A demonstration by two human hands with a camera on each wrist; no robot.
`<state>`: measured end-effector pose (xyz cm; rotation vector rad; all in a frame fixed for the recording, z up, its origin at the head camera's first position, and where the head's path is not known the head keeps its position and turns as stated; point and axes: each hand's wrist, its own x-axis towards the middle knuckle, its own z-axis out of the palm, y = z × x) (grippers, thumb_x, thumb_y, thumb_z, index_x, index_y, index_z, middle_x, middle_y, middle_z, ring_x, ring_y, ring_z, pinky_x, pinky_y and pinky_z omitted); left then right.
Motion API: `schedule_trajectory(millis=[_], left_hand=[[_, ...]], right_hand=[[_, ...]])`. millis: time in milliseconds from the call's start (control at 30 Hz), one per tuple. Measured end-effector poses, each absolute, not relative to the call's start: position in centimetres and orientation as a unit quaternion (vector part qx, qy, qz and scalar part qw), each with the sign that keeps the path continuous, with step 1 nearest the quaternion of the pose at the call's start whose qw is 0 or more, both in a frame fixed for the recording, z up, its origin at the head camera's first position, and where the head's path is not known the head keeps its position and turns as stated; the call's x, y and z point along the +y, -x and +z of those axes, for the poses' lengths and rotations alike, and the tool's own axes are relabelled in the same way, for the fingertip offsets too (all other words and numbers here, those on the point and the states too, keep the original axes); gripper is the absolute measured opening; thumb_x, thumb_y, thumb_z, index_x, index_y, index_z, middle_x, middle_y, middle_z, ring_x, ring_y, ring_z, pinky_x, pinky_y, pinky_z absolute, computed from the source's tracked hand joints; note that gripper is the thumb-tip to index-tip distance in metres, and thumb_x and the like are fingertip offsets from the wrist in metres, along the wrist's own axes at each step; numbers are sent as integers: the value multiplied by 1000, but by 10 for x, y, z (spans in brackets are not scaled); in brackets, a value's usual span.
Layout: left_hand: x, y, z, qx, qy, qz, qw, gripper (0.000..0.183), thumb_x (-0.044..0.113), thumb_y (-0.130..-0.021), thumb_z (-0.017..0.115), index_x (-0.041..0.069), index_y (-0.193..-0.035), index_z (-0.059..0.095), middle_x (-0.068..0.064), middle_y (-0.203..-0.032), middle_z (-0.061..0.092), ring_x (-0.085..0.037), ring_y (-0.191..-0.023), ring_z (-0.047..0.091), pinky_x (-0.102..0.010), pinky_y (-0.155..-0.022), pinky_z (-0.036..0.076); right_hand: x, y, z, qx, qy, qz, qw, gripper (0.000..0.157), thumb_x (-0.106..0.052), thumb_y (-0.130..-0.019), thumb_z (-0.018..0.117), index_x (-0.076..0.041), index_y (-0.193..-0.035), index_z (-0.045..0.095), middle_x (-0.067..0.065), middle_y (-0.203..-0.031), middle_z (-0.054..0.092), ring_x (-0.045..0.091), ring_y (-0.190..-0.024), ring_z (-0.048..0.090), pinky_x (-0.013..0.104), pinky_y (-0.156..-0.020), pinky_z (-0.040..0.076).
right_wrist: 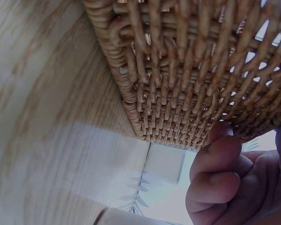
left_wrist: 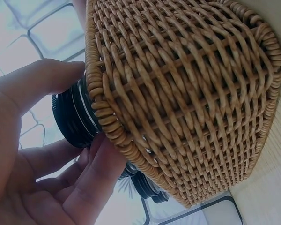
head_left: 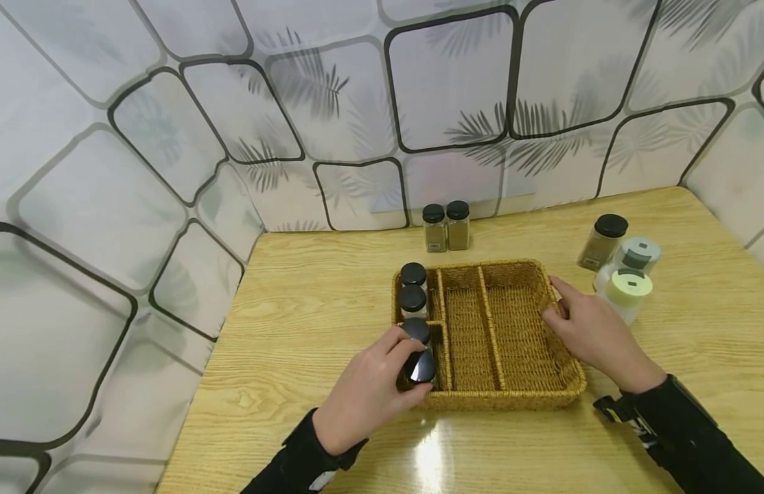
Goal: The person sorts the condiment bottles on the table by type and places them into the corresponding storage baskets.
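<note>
Closest to the camera, the left hand (head_left: pixel 366 391) has its grip wrapped around a black-lidded spice jar (head_left: pixel 419 367) sitting in the near-left compartment of the wicker organizer basket (head_left: pixel 524 396), thumb and fingers curled round the lid. Right hand (head_left: pixel 594 336) is on the basket's right rim, fingers hooked over the edge, so it's grasping the basket. Three more black-lidded jars (head_left: pixel 412 300) line up behind the held one in the left compartments. All of it's on a wooden desk (head_left: pixel 307 322). Further right are two pale-lidded shakers (head_left: pixel 629 291) and a dark-capped jar (head_left: pixel 603 241). Way back by the wall stand two small spice jars (head_left: pixel 446 226).
</note>
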<state>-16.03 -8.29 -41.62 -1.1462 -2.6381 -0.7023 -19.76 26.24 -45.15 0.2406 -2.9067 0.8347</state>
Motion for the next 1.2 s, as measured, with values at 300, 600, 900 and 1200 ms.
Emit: schedule_trajectory(millis=[300, 600, 900, 1200], left_hand=[[-84, 160, -417, -894, 371, -230, 104, 45, 32, -76, 77, 11, -113, 62, 1, -102, 50, -5, -82, 51, -23, -62, 52], [-85, 160, -417, -893, 376, -211, 129, 43, 34, -77, 77, 13, -112, 63, 0, -103, 52, -6, -82, 51, -24, -59, 52], [-86, 161, -417, -890, 385, -190, 155, 48, 41, -74, 77, 15, -112, 63, -1, -103, 54, -5, -79, 50, -24, -55, 50], [-88, 163, -419, -874, 388, -210, 203, 48, 48, -84, 67, 11, -113, 63, -5, -106, 56, -7, -72, 46, -22, -52, 43]], right_hand=[[261, 199, -451, -956, -80, 277, 58, 57, -16, -93, 49, 11, -141, 34, -3, -51, 39, 12, -40, 33, 29, -38, 28], [262, 199, -450, -955, -78, 282, 55, 58, -16, -93, 50, 10, -142, 33, -2, -52, 39, 12, -41, 34, 29, -38, 28], [263, 198, -450, -954, -73, 286, 47, 59, -17, -94, 49, 9, -143, 31, -2, -51, 39, 13, -41, 33, 29, -39, 28], [263, 198, -451, -955, -72, 284, 43, 58, -17, -94, 48, 9, -143, 31, -2, -52, 38, 13, -41, 33, 29, -39, 28]])
